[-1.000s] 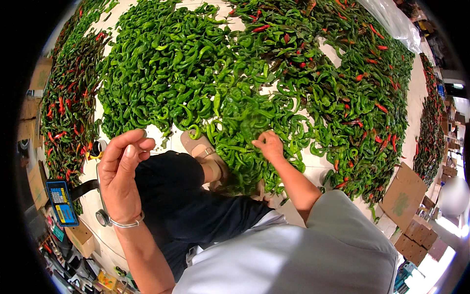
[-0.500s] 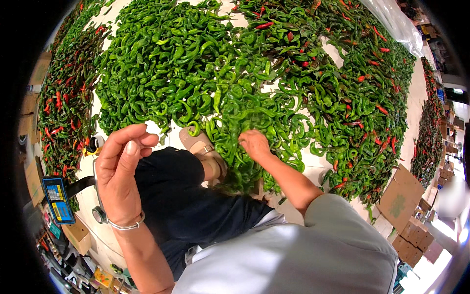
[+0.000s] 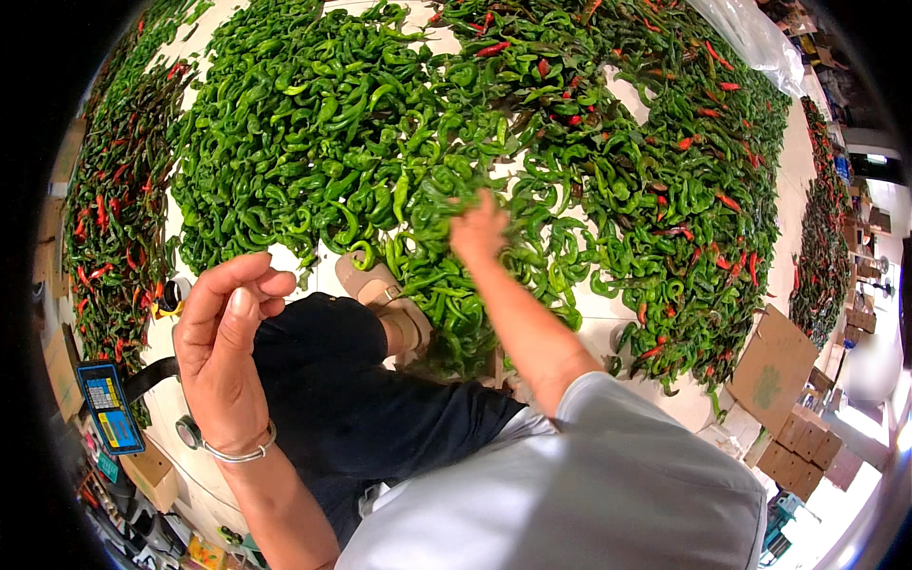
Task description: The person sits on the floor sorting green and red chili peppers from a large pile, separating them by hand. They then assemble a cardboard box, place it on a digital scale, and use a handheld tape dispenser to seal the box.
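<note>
My right hand (image 3: 480,231) is over a loose patch of green peppers (image 3: 456,313) in front of my foot. Its fingers are smeared by motion, so whether they hold a pepper does not show. Raised at the left, my left hand (image 3: 226,356) is half open, its fingers loosely curled and the thumb apart from the fingertips. Nothing shows in it, and a silver bangle (image 3: 249,454) circles its wrist. Beyond my hands spreads a thick heap of curled green peppers (image 3: 285,133). Darker green peppers mixed with red ones (image 3: 684,218) lie to the right.
My sandalled foot (image 3: 375,290) is beside the nearest peppers. At the left stands a blue scale display (image 3: 111,408). More mixed peppers (image 3: 114,228) form a strip beyond it. A cardboard sheet (image 3: 771,370) and boxes (image 3: 800,451) are at the right, clear plastic sheeting (image 3: 750,38) at the far right.
My right hand has moved away from me and slightly left over the peppers, its arm now stretched further. My left hand stays raised in much the same pose. The view has shifted slightly.
</note>
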`<state>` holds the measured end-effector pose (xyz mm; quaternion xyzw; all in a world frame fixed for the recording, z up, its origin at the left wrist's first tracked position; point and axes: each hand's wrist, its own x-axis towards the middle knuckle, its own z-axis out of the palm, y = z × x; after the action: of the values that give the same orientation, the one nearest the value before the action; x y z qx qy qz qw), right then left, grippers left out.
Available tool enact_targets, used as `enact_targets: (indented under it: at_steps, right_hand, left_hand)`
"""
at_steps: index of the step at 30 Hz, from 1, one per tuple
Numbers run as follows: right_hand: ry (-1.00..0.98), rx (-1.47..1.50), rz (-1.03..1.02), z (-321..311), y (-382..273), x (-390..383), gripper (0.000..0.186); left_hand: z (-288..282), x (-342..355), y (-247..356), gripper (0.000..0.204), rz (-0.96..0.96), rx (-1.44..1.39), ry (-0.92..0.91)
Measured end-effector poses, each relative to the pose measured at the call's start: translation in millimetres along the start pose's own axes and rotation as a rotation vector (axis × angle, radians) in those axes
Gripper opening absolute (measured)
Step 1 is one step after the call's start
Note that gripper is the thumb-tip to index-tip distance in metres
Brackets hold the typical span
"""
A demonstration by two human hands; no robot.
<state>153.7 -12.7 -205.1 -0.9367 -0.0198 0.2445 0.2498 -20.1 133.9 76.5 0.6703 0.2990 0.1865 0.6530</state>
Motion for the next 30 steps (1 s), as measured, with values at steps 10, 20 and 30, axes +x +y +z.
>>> enact_targets:
  at_steps: [10, 20, 30]
  right_hand:
    - [-0.125, 0.430, -0.671, -22, -45, -40, 0.020]
    - [0.003, -0.096, -0.231, -39, 74, 52, 0.030]
    - [-0.090, -0.356, -0.144, -30, 53, 57, 0.030]
  left_hand:
    - [4, -1, 3, 0.024, 0.019, -0.045, 0.029]
    - [3, 0, 3, 0.023, -0.022, -0.031, 0.043]
    - [13, 7, 9, 0.022, -0.055, -0.038, -0.001]
